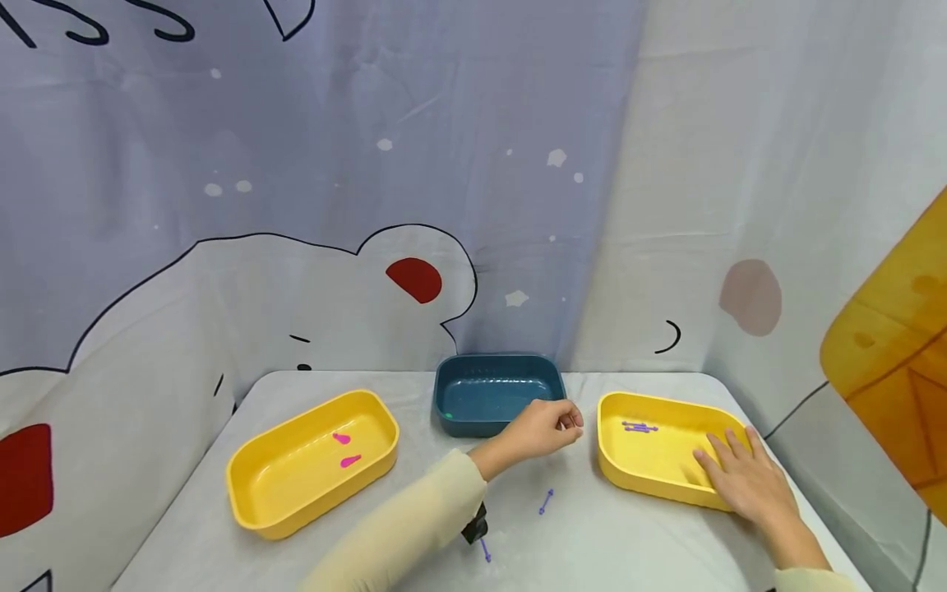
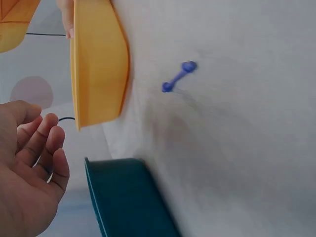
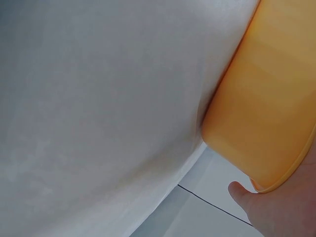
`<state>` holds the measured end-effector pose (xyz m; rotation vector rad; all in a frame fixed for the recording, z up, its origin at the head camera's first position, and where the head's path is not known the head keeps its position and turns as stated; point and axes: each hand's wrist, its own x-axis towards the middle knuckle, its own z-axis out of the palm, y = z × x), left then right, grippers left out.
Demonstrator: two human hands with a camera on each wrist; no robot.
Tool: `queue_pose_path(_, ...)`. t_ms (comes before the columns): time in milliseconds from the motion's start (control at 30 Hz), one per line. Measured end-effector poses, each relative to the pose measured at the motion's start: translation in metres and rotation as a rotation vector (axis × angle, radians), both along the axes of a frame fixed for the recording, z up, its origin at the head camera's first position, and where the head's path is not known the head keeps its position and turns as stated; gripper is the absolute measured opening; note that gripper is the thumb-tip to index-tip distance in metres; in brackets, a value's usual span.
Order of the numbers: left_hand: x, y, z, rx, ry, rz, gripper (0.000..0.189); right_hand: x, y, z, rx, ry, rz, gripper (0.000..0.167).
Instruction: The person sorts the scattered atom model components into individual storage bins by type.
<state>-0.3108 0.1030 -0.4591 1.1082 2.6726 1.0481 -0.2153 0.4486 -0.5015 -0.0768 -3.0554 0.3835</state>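
Note:
My left hand hovers between the teal basin and the right yellow tray, its fingers loosely curled and nothing visible in them. In the left wrist view, the thumb of that left hand is close to the index fingertip. My right hand rests on the near right rim of the right yellow tray with fingers spread over its inside. Several small purple dumbbell-shaped pieces lie in that tray. On the table, a purple dumbbell-shaped piece lies below my left hand.
Another purple piece lies nearer, partly hidden by the black wrist camera. The left yellow tray holds two pink pieces. A small green piece is in the teal basin. A printed curtain hangs behind the table.

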Motion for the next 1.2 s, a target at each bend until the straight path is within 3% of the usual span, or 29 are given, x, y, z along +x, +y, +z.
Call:
queue_pose_path(600,0.017,-0.064,-0.015,-0.006,0.011,-0.059,0.008,-0.002,0.001,0.001,-0.003,-0.003,0.006,0.081)
queue_pose_path(800,0.026,-0.095,-0.021,0.032,-0.071,-0.117,0.016,-0.002,0.001,0.0,0.003,-0.008,0.009,0.081)
queue_pose_path(1000,0.03,-0.12,-0.031,0.028,-0.182,-0.118,0.022,-0.002,0.002,0.0,0.001,-0.003,0.009,0.082)
queue_pose_path(1200,0.035,-0.142,-0.041,0.042,-0.233,-0.137,0.024,-0.003,0.002,-0.001,-0.001,-0.006,0.006,0.082)
